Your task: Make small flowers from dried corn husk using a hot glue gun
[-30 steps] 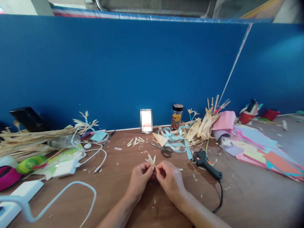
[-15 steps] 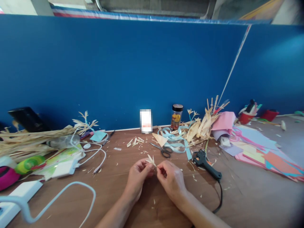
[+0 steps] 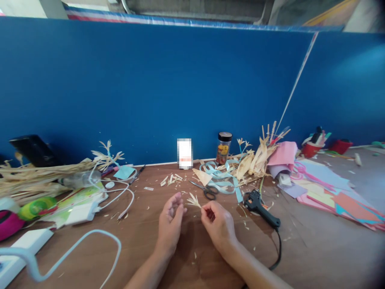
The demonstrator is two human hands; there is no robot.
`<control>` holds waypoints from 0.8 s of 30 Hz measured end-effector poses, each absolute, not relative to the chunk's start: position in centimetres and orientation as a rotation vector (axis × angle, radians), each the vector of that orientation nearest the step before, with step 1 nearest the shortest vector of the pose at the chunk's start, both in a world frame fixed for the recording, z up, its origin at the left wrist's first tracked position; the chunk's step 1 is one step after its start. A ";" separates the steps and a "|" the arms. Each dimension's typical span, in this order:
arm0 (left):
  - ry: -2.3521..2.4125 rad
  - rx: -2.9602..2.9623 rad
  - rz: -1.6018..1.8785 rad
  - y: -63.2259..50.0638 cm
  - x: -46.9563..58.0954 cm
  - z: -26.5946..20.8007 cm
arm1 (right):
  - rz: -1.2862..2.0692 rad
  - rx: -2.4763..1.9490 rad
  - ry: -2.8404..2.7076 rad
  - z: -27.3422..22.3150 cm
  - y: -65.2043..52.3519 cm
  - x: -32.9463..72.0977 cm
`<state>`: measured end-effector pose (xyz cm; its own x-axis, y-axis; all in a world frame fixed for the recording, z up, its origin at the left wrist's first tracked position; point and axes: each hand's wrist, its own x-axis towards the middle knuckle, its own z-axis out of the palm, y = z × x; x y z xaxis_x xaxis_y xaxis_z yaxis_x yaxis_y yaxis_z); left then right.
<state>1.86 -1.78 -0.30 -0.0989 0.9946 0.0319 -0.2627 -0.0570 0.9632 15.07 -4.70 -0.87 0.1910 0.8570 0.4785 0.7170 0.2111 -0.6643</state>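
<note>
In the head view, the right hand (image 3: 219, 225) pinched a small straw flower (image 3: 193, 200) by its base between thumb and fingertips, the pale petals fanning up and to the left of the knuckles. The left hand (image 3: 170, 225) was just beside it, fingers loosely spread and holding nothing, its fingertips close to the petals but apart from them. Both hands sat over the wooden counter (image 3: 168, 261) near the middle of its front edge, with straw trimmings scattered around them.

Just beyond the flower lay black-handled scissors (image 3: 207, 190), and behind those a tangle of light blue ribbon (image 3: 221, 176). A black glue gun (image 3: 260, 206) lay to the right of the right hand, its cord running toward the front edge. A small jar (image 3: 224, 147) with a black lid stood against the blue partition (image 3: 150, 88) at the back edge, next to a heap of dried husks (image 3: 255, 158). Coloured paper sheets (image 3: 331, 188) covered the right end of the counter; a bundle of straw (image 3: 39, 178) and white cables (image 3: 117, 192) lay toward the left end.
</note>
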 end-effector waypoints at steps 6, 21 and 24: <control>0.917 1.054 1.265 -2.2 2.1 -0.1 | 0.176 -1.518 -1.646 -0.8 -4.9 15.0; 0.887 0.879 1.231 -1.9 2.0 -0.5 | 0.411 -1.434 -1.589 -0.7 -4.9 14.6; 0.890 0.892 1.228 -1.8 2.0 -0.6 | 0.628 -1.342 -1.501 -0.6 -4.8 14.5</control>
<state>1.99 -1.81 -0.61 0.1173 0.9901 -0.0768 -0.3809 0.1163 0.9173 14.54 -4.78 -0.60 0.0998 0.9408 0.3240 0.4293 0.2531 -0.8670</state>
